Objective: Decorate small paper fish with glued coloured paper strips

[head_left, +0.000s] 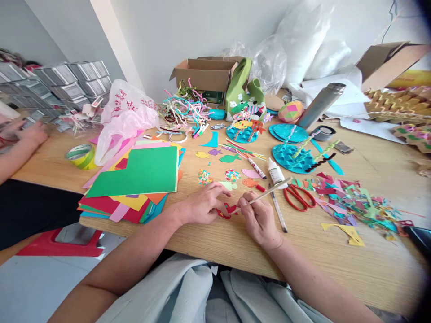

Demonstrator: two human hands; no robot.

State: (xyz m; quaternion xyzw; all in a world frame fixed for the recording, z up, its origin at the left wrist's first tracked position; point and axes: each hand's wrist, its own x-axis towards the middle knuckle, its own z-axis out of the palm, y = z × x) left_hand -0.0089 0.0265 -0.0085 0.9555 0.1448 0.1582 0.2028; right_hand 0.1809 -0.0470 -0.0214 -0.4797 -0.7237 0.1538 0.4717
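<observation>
My right hand [257, 217] is closed round a thin pale stick [274, 187], whose lower end meets a small red paper fish [232, 209] on the table. My left hand [204, 204] holds that fish down with its fingertips; one finger stretches out apart from the others. Part of the fish is hidden under the hands. Just beyond lie a pale green paper fish [229, 185], an orange fish [250, 182], a pink fish [251, 173] and two piles of paper dots [232, 175]. A white glue bottle [276, 172], a pen [278, 208] and red-handled scissors [299, 197] lie right of them.
Coloured paper sheets [144, 170] are stacked at left, near a tape roll [81, 155]. Paper scraps [360, 202] spread at right. Behind stand blue decorated discs [292, 158], a steel flask [321, 105] and a cardboard box [205, 72]. Another person's hand [32, 134] is at far left.
</observation>
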